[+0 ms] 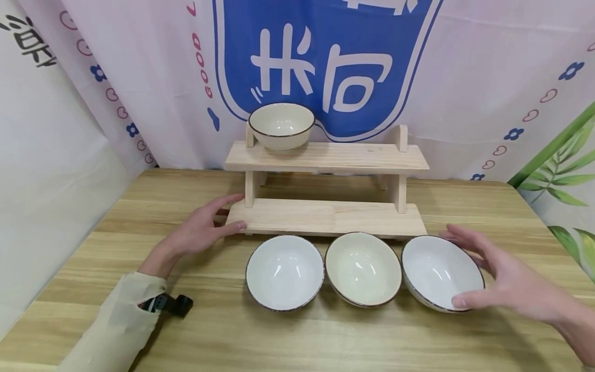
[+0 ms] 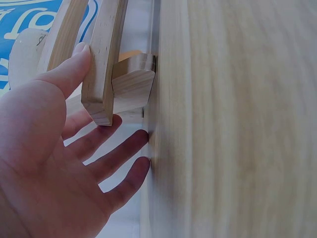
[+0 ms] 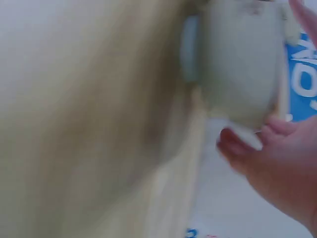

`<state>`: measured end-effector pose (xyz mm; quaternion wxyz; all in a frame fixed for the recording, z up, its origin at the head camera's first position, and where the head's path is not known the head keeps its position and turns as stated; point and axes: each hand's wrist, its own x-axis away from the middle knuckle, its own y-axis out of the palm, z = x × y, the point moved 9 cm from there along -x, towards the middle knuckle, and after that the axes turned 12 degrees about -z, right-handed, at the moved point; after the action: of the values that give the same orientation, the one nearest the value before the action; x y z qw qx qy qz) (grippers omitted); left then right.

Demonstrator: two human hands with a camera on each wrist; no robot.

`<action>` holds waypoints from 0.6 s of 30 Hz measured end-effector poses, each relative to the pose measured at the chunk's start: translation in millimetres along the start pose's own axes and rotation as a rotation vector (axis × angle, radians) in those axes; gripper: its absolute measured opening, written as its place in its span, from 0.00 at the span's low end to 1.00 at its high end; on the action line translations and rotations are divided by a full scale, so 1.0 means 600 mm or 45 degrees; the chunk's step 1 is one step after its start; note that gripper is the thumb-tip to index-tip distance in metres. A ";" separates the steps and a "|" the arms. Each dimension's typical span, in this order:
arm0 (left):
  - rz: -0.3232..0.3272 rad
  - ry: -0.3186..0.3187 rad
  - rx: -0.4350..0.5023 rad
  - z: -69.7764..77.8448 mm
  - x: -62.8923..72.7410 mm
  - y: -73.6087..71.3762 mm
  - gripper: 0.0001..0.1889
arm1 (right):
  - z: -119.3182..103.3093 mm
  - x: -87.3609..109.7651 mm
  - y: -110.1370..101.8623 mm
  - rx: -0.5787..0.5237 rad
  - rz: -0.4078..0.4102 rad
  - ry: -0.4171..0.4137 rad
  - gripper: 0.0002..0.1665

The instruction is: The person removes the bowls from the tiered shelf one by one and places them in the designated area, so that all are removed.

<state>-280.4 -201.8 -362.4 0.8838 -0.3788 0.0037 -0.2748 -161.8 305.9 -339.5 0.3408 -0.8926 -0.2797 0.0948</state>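
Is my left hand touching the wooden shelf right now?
Touching: the left wrist view shows the left hand's thumb lying against the shelf, with a fingertip at its end.

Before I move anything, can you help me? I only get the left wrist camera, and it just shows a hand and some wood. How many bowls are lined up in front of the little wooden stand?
Observer: Three: a left bowl, a middle bowl and a right bowl.
Operator: Ooh, are they all the same colour inside?
Observer: No, the middle bowl is cream inside, and the other two look whiter.
Operator: And where's the other hand?
Observer: The right hand is at the right bowl, its thumb over the rim; I can't tell how firmly it grips.
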 end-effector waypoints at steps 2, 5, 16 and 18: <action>-0.002 0.000 0.003 0.000 0.000 0.000 0.41 | -0.014 -0.009 -0.016 0.001 0.023 -0.032 0.72; -0.005 -0.001 -0.002 0.001 -0.001 0.000 0.41 | -0.043 -0.028 -0.034 -0.012 0.047 -0.083 0.69; -0.007 -0.008 -0.005 0.004 0.001 0.000 0.41 | -0.131 -0.131 -0.044 -0.180 0.061 -0.031 0.53; -0.007 -0.011 -0.008 0.004 0.001 0.000 0.41 | -0.146 -0.149 -0.041 -0.214 0.039 -0.020 0.50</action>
<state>-279.3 -200.6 -360.6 0.8818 -0.3827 -0.0003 -0.2755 -214.9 221.8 -259.4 0.2608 -0.9215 -0.2757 0.0831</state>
